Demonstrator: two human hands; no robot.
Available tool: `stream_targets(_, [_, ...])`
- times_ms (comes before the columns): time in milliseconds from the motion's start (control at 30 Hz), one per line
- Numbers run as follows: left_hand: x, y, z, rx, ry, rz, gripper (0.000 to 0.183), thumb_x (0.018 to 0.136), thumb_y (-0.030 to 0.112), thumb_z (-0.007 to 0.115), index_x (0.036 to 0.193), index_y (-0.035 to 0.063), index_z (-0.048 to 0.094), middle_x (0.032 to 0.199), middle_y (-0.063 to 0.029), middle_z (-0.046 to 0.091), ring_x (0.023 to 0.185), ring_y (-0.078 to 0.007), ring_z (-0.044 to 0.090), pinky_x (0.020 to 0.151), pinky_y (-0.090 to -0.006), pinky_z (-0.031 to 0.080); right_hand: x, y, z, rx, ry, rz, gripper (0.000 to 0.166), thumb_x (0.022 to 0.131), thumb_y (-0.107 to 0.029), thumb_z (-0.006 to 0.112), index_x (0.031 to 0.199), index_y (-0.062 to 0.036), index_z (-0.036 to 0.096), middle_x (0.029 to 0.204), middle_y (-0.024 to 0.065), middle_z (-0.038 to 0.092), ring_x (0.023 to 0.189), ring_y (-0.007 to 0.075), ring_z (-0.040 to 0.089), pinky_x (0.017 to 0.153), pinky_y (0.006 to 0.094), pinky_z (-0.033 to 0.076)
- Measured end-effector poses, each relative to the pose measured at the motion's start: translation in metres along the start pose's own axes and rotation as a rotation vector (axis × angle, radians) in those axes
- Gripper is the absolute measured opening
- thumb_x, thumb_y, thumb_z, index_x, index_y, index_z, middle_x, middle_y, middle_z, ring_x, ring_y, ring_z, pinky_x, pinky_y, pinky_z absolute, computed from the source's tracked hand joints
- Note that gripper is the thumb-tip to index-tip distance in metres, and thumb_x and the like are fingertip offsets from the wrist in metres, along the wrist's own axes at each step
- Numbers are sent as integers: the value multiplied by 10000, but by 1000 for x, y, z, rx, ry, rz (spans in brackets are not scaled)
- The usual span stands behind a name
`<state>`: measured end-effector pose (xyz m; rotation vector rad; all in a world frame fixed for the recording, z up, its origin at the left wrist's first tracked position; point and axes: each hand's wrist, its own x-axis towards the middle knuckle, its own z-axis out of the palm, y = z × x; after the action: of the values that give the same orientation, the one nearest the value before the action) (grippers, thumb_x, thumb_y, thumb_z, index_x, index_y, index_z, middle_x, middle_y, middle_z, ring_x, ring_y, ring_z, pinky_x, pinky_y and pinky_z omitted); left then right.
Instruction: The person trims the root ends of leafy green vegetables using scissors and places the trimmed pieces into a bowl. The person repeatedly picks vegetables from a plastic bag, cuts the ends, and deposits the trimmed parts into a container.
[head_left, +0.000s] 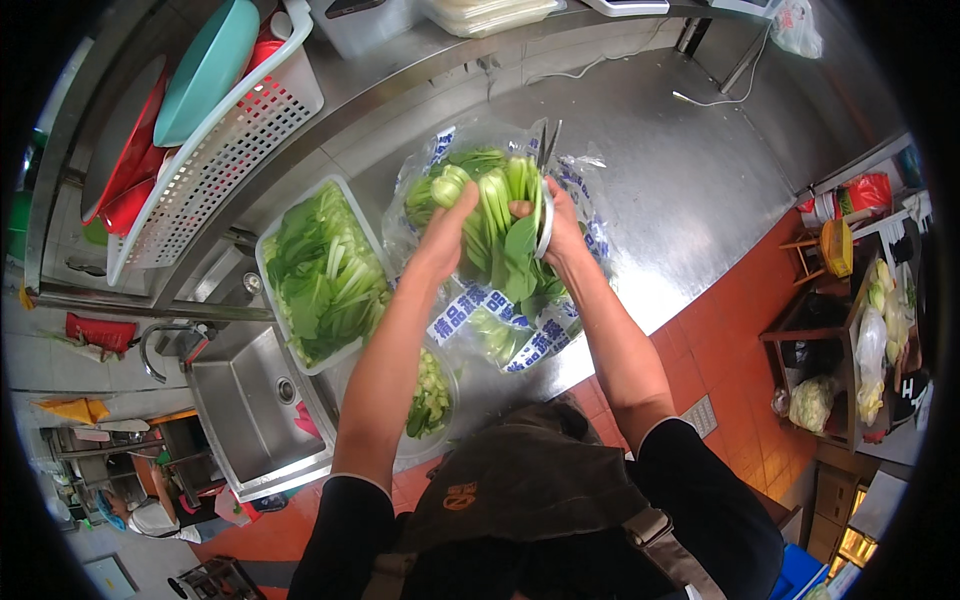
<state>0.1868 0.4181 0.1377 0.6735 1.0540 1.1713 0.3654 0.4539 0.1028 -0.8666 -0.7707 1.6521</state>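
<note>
Over an opened clear plastic bag (480, 307) of bok choy, my left hand (448, 236) grips a head of bok choy (450, 186) by its pale base. My right hand (559, 225) holds scissors (546, 150), blades pointing away from me, with its fingers through the white handle. More bok choy (496, 199) stands between the hands, against my right fingers. To the left, a white rectangular tub (346, 187) is full of leafy green pieces. A round clear container (452, 397) with cut pale-green pieces sits partly behind my left forearm.
Left of the tub is a steel sink (247, 405) with a faucet (154, 352). A shelf above carries a white perforated basket (217, 150) with bowls. A cable (720, 101) lies on the steel counter (675, 187). Another person (154, 514) is at far lower left; a vegetable rack (814, 337) stands right.
</note>
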Motion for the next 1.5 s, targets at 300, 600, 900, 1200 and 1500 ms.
stream_targets(300, [-8,-18,0,234,21,134,486,945,141,769,1373,-14,598,1309,-109,669,1180,-198,629,1011,-365,504,-1,1,9,-26,31,-47,489,753,63,806,1205,-40,647,977,33,687,806,140,668,702,295,574])
stream_targets(600, [-18,-16,-8,-46,146,243,426,869,28,794,1268,-4,645,1201,-97,702,1084,-202,679,924,-345,557,-11,-13,17,-386,-86,-60,423,800,-6,819,1172,-18,619,969,35,693,858,120,645,742,286,537])
stream_targets(900, [-39,-24,-8,31,39,133,445,932,262,804,1284,32,656,1176,-67,703,1048,-171,668,858,-312,539,-29,16,38,-863,-75,-318,563,890,-257,791,1318,4,535,1053,244,712,957,383,707,850,440,541])
stream_targets(1200, [-87,-41,-37,-338,221,68,354,917,152,798,1228,32,680,1095,-67,727,950,-163,711,764,-319,595,-88,2,89,-771,-380,-91,690,790,-108,783,1409,19,508,1007,144,712,927,237,691,866,364,543])
stream_targets(1500, [-200,-34,-100,123,608,236,318,839,101,820,1116,-15,716,1067,-71,742,946,-150,686,829,-308,540,-137,45,134,-974,-669,5,522,808,-87,779,1302,11,643,1055,147,743,942,210,713,880,331,548])
